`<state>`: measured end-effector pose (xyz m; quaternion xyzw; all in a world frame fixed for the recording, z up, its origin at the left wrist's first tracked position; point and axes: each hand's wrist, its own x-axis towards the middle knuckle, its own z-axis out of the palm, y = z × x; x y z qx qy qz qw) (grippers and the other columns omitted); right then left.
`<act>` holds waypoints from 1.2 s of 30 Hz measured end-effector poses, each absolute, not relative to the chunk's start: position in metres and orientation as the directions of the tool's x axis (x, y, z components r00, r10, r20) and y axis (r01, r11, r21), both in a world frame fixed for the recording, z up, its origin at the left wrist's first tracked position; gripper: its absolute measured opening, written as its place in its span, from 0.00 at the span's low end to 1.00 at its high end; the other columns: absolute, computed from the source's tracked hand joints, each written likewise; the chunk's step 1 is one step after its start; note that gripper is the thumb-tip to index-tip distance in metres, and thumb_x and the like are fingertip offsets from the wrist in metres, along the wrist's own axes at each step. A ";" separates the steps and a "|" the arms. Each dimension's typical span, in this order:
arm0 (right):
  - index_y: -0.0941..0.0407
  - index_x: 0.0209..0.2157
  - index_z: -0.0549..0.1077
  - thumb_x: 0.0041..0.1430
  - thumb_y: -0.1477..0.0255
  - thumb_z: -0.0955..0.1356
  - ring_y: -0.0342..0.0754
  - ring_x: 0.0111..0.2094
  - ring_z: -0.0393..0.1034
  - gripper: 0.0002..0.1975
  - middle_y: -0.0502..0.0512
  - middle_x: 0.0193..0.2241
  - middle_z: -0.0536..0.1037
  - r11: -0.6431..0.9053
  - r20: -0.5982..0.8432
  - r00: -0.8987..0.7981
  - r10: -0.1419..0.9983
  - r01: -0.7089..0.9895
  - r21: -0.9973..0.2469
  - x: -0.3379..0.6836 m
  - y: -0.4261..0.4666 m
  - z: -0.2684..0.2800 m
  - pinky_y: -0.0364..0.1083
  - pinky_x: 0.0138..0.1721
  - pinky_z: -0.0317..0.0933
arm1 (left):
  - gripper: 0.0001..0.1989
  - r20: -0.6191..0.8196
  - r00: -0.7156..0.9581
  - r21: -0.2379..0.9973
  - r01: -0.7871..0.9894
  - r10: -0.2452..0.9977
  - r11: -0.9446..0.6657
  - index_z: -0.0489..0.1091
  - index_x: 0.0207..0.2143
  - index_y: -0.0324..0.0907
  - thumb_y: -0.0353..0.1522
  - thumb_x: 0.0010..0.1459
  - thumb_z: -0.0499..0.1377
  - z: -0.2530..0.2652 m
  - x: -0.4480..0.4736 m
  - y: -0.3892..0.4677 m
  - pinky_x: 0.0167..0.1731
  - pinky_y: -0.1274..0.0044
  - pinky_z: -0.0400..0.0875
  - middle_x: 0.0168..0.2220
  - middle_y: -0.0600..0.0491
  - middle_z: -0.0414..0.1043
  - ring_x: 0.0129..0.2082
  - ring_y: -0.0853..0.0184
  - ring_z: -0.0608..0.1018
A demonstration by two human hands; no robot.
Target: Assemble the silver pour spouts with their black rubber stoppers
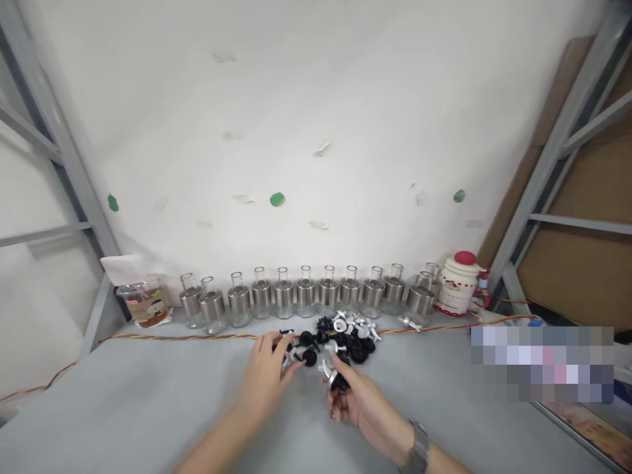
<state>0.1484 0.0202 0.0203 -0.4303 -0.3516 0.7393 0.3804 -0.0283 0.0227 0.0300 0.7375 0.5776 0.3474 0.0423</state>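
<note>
My right hand (363,395) is closed around a pour spout (332,376) with a silver top and a black stopper, held just above the table in front of the pile. My left hand (268,363) is at the left edge of the pile, its thumb and fingers curled about a silver pour spout (288,359) that they partly cover. Beside its thumb lies a black round cap (309,357). The loose pile of silver spouts (363,327) and black stoppers (359,354) spreads between and behind both hands.
Several glass bottles with metal sleeves (283,291) stand in a row along the white wall. A plastic cup (145,304) is at the left, a cream jar with red lid (458,284) at the right. A twisted wire (197,336) crosses the grey table (148,401). One spout (411,323) lies apart.
</note>
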 end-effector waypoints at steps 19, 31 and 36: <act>0.59 0.23 0.66 0.50 0.53 0.61 0.38 0.11 0.62 0.22 0.49 0.11 0.69 -0.422 -0.320 -0.372 0.871 -0.235 -0.876 0.149 0.019 0.017 0.37 0.13 0.54 | 0.18 0.424 -0.048 0.099 0.995 0.904 0.006 0.64 0.42 0.37 0.21 0.47 0.48 0.027 -0.047 0.031 0.40 0.68 0.58 0.39 0.44 0.65 0.42 0.57 0.65; 0.59 0.22 0.65 0.49 0.56 0.63 0.39 0.10 0.61 0.19 0.48 0.11 0.69 -0.396 -0.293 -0.373 0.880 -0.238 -0.887 0.145 0.021 0.014 0.37 0.12 0.55 | 0.16 0.543 0.202 0.033 0.965 0.815 -0.261 0.67 0.43 0.48 0.26 0.55 0.49 0.010 -0.049 0.045 0.44 0.62 0.59 0.47 0.48 0.61 0.50 0.56 0.60; 0.59 0.22 0.66 0.49 0.56 0.63 0.39 0.10 0.61 0.19 0.48 0.10 0.68 -0.394 -0.292 -0.374 0.880 -0.232 -0.890 0.145 0.021 0.012 0.37 0.12 0.55 | 0.13 0.533 0.258 -0.025 0.957 0.806 -0.290 0.68 0.41 0.46 0.28 0.54 0.51 0.015 -0.045 0.045 0.46 0.61 0.56 0.47 0.47 0.62 0.51 0.55 0.59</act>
